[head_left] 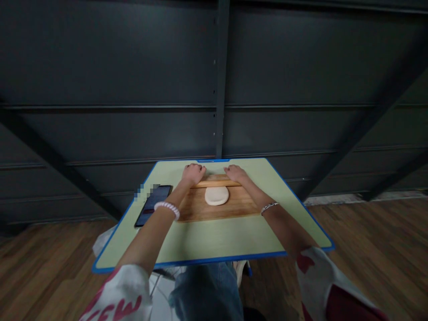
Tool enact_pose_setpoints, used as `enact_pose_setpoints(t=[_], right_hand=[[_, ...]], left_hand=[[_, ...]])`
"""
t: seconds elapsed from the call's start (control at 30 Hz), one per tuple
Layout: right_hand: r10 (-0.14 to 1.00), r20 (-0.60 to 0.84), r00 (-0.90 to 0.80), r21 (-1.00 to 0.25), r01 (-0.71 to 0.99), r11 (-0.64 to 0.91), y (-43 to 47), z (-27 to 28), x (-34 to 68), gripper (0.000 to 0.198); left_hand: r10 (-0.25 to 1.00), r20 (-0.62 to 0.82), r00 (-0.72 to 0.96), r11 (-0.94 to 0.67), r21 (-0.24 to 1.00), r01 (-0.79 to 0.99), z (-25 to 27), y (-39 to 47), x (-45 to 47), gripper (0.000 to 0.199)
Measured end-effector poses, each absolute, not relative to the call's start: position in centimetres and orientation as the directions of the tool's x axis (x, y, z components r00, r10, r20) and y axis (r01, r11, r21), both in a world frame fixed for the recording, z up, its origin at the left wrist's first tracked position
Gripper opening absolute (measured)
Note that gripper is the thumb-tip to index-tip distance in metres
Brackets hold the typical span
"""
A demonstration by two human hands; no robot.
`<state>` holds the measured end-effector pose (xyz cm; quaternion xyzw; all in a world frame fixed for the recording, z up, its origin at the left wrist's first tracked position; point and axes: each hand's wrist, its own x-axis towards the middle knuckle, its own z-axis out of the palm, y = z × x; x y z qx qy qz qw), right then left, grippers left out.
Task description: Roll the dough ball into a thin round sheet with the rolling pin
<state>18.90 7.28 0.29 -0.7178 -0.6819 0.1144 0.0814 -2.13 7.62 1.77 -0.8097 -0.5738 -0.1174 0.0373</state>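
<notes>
A wooden rolling pin (216, 183) lies crosswise at the far side of a wooden board (214, 213). My left hand (194, 173) is closed over its left end, and my right hand (236, 173) is closed over its right end. Just on the near side of the pin rests a flattened round of pale dough (216, 196) on the board. Its far edge meets or passes under the pin; I cannot tell which. Both palms face down, and the undersides of my fingers are hidden.
The board sits on a pale green table (220, 243) with a blue rim. Left of my left forearm lies a phone (154, 205). Behind the table rises a dark panelled wall (160, 67). A whitish bag-like thing (103, 240) shows beyond the table's left edge, above a wooden floor (374, 240).
</notes>
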Motion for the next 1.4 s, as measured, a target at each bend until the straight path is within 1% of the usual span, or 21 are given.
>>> enact_pose_setpoints(t=[0.1, 0.2, 0.33, 0.4, 0.47, 0.63, 0.73, 0.9, 1.03, 1.17, 1.27, 1.4], right_hand=[[0.997, -0.039, 0.066, -0.270, 0.960, -0.074, 7.1, 0.4, 18.9, 0.055], [0.998, -0.020, 0.062, -0.265, 0.962, -0.065, 6.5, 0.6, 18.7, 0.058], [1.000, -0.015, -0.011, -0.268, 0.963, 0.007, 5.4, 1.0, 18.5, 0.063], [0.998, -0.021, -0.056, -0.266, 0.963, 0.048, 4.8, 1.2, 18.5, 0.064], [0.995, -0.027, -0.096, -0.261, 0.961, 0.086, 4.2, 1.3, 18.5, 0.063], [0.983, 0.019, -0.180, -0.212, 0.961, 0.180, 2.5, 1.3, 18.6, 0.054], [0.983, 0.063, -0.174, -0.185, 0.966, 0.183, 1.3, 1.2, 18.5, 0.055], [0.975, 0.140, -0.171, -0.134, 0.973, 0.190, -0.7, 0.7, 18.4, 0.056], [0.955, 0.237, -0.181, -0.083, 0.975, 0.205, -2.5, 0.1, 18.4, 0.056], [0.931, 0.287, -0.227, -0.042, 0.968, 0.249, -4.3, 0.1, 18.4, 0.053], [0.931, 0.311, -0.193, -0.077, 0.971, 0.227, -5.7, 0.5, 18.1, 0.052], [0.931, 0.321, -0.176, -0.132, 0.965, 0.228, -7.8, 0.9, 17.9, 0.050]], left_hand=[[0.944, 0.179, 0.279, -0.300, 0.104, 0.948, 1.5, 7.7, -2.0, 0.048], [0.962, 0.112, 0.248, -0.261, 0.122, 0.958, 1.1, 7.4, -2.1, 0.053], [0.977, 0.000, 0.211, -0.209, 0.155, 0.966, 0.8, 6.3, -2.5, 0.065], [0.976, -0.043, 0.212, -0.204, 0.143, 0.968, 0.9, 5.6, -2.6, 0.069], [0.973, -0.050, 0.227, -0.221, 0.115, 0.969, 1.0, 5.0, -2.7, 0.069], [0.948, 0.047, 0.315, -0.315, 0.011, 0.949, 1.2, 3.2, -2.7, 0.065], [0.924, 0.080, 0.374, -0.371, -0.049, 0.927, 1.3, 2.0, -2.7, 0.060], [0.921, 0.132, 0.367, -0.354, -0.108, 0.929, 1.4, 0.3, -2.6, 0.057], [0.926, 0.166, 0.339, -0.327, -0.098, 0.940, 1.2, -1.0, -2.5, 0.059], [0.916, 0.215, 0.339, -0.330, -0.075, 0.941, 1.0, -2.4, -2.6, 0.060], [0.888, 0.267, 0.374, -0.373, -0.056, 0.926, 0.8, -3.5, -2.8, 0.059], [0.868, 0.297, 0.398, -0.402, -0.052, 0.914, 0.6, -5.0, -3.0, 0.058]])
